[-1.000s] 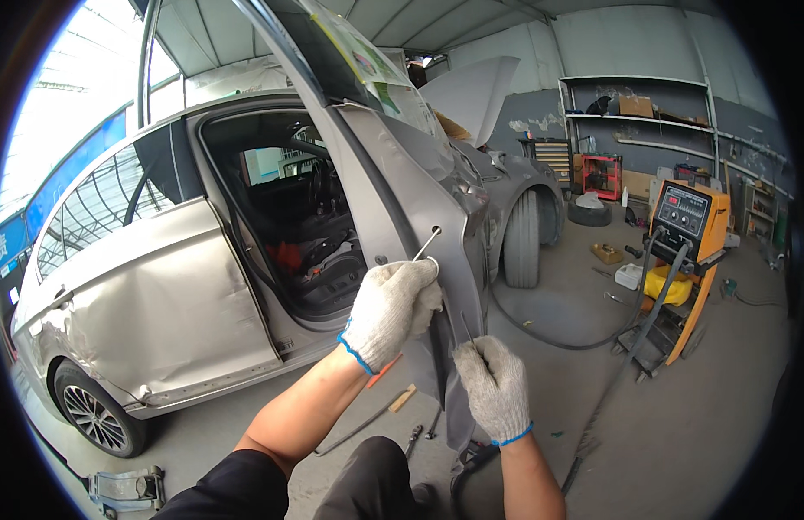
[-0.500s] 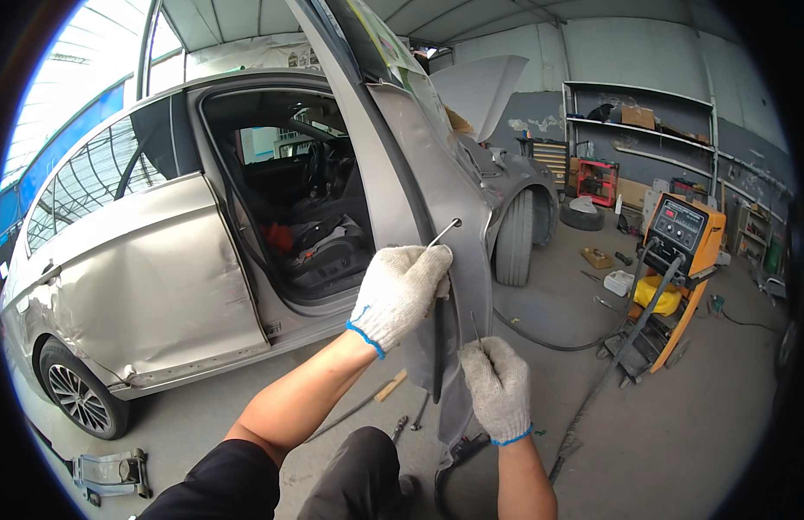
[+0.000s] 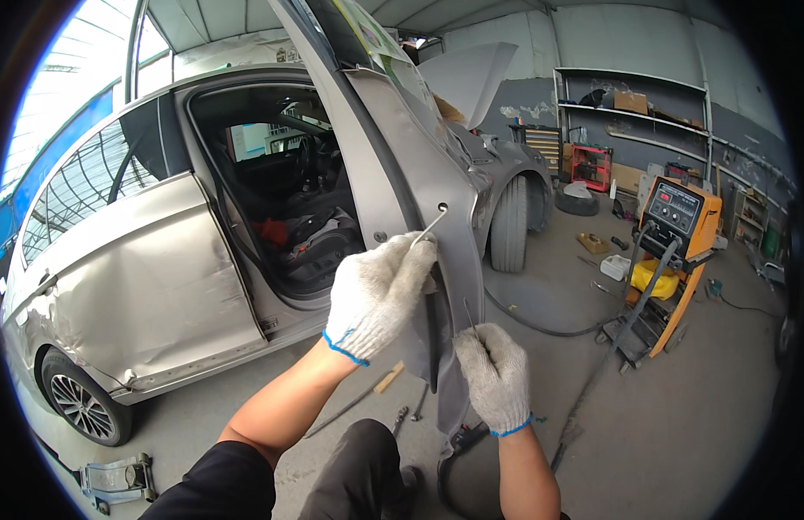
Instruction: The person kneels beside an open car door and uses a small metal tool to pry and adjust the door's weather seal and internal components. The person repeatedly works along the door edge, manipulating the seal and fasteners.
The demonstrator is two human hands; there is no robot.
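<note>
Mid-frame, your left hand (image 3: 377,286) clamps a pale rod (image 3: 430,226); below right of centre, your right hand (image 3: 495,374) clamps a thin dark rod (image 3: 469,314).

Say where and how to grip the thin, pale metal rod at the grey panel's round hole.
Grip the thin, pale metal rod probably by its lower part, from lower left: it slants down-left, its upper end at the round hole in the grey panel; the white-gloved left hand holds it low.
</note>
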